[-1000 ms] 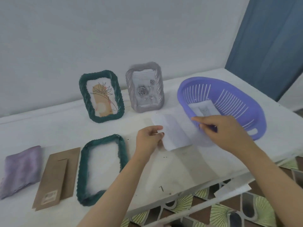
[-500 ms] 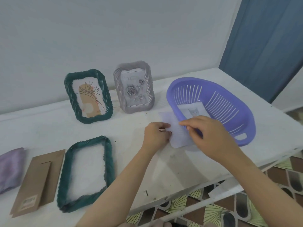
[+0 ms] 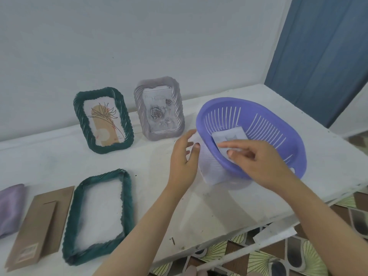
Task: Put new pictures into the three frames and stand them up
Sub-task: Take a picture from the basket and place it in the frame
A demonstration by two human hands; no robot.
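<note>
Beside the purple basket (image 3: pixel 264 128), the white sheet (image 3: pixel 211 172) that you pinched with both hands half a second ago now lies on the counter (image 3: pixel 219 212), against the basket's near wall. Your left hand (image 3: pixel 183 158) has let it go: the fingers are spread and relaxed, with the thumb just at the sheet's edge. Your right hand (image 3: pixel 256 162) has left the sheet and crossed the basket's rim. Its forefinger and thumb now lie on the picture (image 3: pixel 231 136) inside the basket, with the other fingers curled. I cannot tell whether that picture is actually pinched. The two hands are apart, with the sheet between them.

The sheet is smeared with blur, so its outline and face are hard to read, and your right hand covers the picture's near corner.

Nearer you on the left, the empty green frame (image 3: pixel 127 200) lies flat. The cardboard backing (image 3: pixel 37 226) is just beside it. Past that, the lilac cloth (image 3: pixel 10 208) is cut off by the left edge. At the back, the green frame (image 3: pixel 103 120) and the grey frame (image 3: pixel 159 108) stand upright side by side, each with a picture in it.
</note>
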